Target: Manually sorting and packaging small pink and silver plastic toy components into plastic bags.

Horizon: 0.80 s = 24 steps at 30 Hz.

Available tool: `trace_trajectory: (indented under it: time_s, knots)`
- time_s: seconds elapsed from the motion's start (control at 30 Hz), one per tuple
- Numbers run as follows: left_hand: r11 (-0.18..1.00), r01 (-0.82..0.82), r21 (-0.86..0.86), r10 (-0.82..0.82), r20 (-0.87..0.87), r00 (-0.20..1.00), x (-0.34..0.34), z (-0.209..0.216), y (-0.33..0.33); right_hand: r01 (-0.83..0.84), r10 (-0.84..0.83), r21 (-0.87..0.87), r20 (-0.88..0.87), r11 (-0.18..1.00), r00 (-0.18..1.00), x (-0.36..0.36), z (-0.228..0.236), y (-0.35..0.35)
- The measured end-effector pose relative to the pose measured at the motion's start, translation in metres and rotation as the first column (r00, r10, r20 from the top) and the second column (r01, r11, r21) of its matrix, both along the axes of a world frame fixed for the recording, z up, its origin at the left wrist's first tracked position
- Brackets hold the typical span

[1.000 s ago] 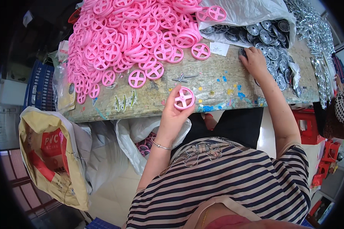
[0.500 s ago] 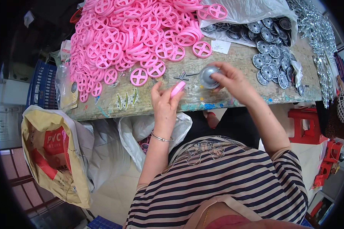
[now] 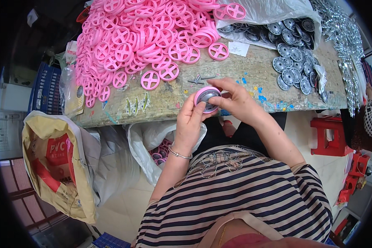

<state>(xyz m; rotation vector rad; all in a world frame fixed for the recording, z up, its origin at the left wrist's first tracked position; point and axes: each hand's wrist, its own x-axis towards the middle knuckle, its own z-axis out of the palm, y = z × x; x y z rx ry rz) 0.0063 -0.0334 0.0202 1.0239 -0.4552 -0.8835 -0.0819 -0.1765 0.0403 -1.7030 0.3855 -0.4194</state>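
Note:
Just past the table's front edge, my left hand (image 3: 189, 120) grips a pink wheel (image 3: 196, 94) by its side, fingers closed. A silver-grey disc (image 3: 206, 96), like a hubcap, lies in the wheel's face. My right hand (image 3: 239, 103) is closed on the disc and the wheel's right side, its thumb pressing the disc. Whether the disc is seated all the way I cannot tell. Beyond my hands a few short grey pins (image 3: 198, 79) lie on the worn wooden table (image 3: 248, 68).
A big heap of pink spoked wheels (image 3: 140, 37) covers the table's left. Grey discs (image 3: 295, 68) spill from a white plastic bag (image 3: 273, 10) at right. Below the edge hang a white bag (image 3: 138, 142) with pink-and-grey wheels and a paper sack (image 3: 41, 124). Red stools (image 3: 330, 136) stand right.
My right hand has brought the grey disc left and down onto the pink wheel. My left hand has shifted slightly right and toward me, and the wheel's face has turned up.

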Motion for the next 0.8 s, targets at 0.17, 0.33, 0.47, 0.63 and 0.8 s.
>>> trace_trajectory:
  time_s: [0.17,0.33,0.47,0.63,0.8]
  knots:
    - [0.997,-0.012,0.072,0.0,0.165,0.986,-0.002,-0.004,0.005,-0.071,0.098,0.146,-0.191,0.987,0.977,-0.006,-0.007,0.001]
    - [0.989,-0.087,0.123,0.061,0.202,0.977,-0.005,-0.012,0.014,-0.005,0.004,-0.01,-0.081,1.0,0.997,-0.005,-0.015,0.018]
    - [0.914,-0.35,0.204,0.202,0.52,0.83,0.0,-0.02,0.04,-0.098,0.106,0.045,-0.234,0.994,0.967,-0.005,-0.003,0.019]
    - [0.699,-0.645,0.31,0.256,0.733,0.631,0.03,-0.048,0.141,0.023,-0.059,-0.284,-0.117,0.959,0.991,0.01,-0.027,-0.034]
    - [0.485,-0.424,0.765,-0.159,0.553,0.818,0.038,-0.089,0.209,0.174,-0.193,-0.679,0.048,0.713,0.98,0.05,-0.05,-0.088]
